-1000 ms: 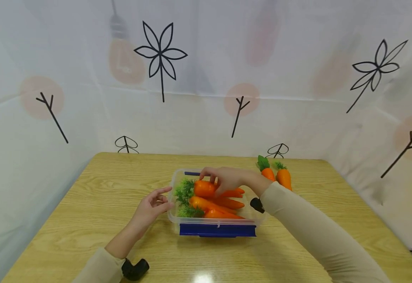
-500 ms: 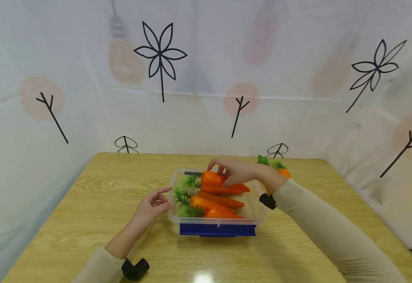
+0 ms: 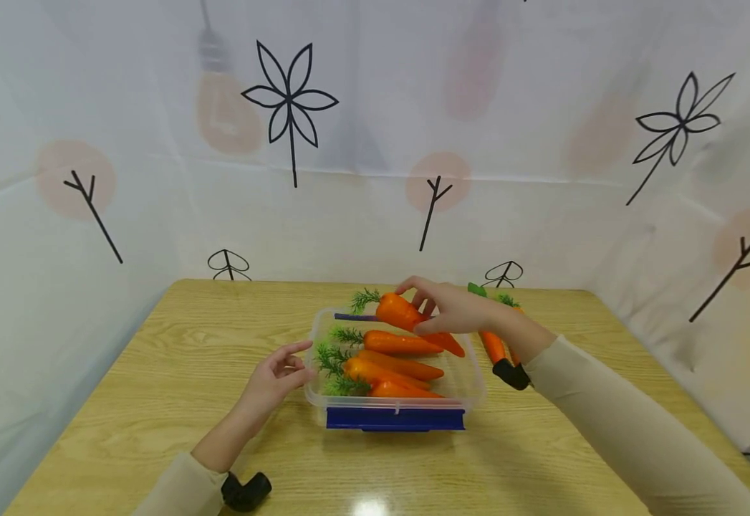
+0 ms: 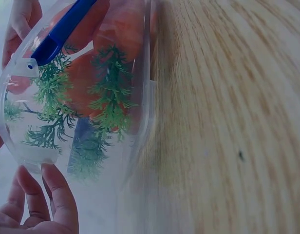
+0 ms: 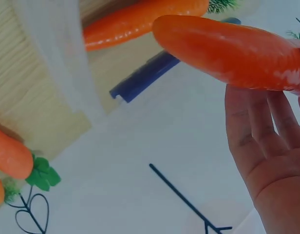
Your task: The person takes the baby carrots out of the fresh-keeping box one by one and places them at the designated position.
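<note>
My right hand (image 3: 448, 308) grips an orange carrot (image 3: 395, 311) with feathery green leaves, raised above the back of a clear plastic box (image 3: 471, 390). The carrot's tapered end tilts down to the right; in the right wrist view its smooth body (image 5: 223, 51) rests against the fingers. Several more carrots (image 3: 400, 342) lie in the box, leaves to the left. My left hand (image 3: 276, 376) is at the box's left end, fingers loosely bent. In the left wrist view, its fingertips (image 4: 55, 175) touch the box's end by the rim.
Two more carrots (image 3: 493, 347) lie on the wooden table (image 3: 220, 322) to the right of the box, partly behind my right arm. A blue clip flap (image 3: 395, 418) hangs along the box's front. A patterned white cloth (image 3: 362, 229) stands behind the table.
My right hand has lifted the carrot out from among the others and moved it up and back to the right. The carrot beneath now shows fully. My left hand stays put.
</note>
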{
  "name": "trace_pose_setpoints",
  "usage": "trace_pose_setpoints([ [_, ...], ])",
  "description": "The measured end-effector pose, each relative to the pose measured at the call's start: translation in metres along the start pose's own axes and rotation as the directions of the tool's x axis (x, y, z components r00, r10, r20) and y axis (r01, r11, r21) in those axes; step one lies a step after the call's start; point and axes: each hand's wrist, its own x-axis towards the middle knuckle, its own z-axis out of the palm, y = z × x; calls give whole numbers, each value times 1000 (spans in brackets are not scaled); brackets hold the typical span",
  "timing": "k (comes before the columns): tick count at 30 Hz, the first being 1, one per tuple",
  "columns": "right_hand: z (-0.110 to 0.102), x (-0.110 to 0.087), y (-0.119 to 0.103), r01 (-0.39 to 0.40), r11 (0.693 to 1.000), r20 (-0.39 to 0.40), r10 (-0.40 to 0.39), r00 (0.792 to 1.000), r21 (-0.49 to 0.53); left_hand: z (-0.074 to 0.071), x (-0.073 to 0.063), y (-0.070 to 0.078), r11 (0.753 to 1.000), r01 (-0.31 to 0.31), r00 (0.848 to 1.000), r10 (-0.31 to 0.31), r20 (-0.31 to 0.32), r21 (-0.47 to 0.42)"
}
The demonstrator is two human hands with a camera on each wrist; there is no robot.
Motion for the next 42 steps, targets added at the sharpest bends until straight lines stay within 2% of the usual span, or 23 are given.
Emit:
trace_pose_setpoints([
  [13, -1, -27, 12, -28, 999, -169, 32, 985, 27, 0, -1, 1, 1000, 3, 1000, -3, -4, -8],
  [30, -4, -59, 39, -77, 993, -275, 98, 956, 84, 0, -2, 0, 1000, 3, 1000, -3, -4, 7],
  [42, -5, -73, 55, -123, 984, -369, 162, 915, 127, 0, -2, 1, 1000, -1, 1000, 1, 6, -22],
])
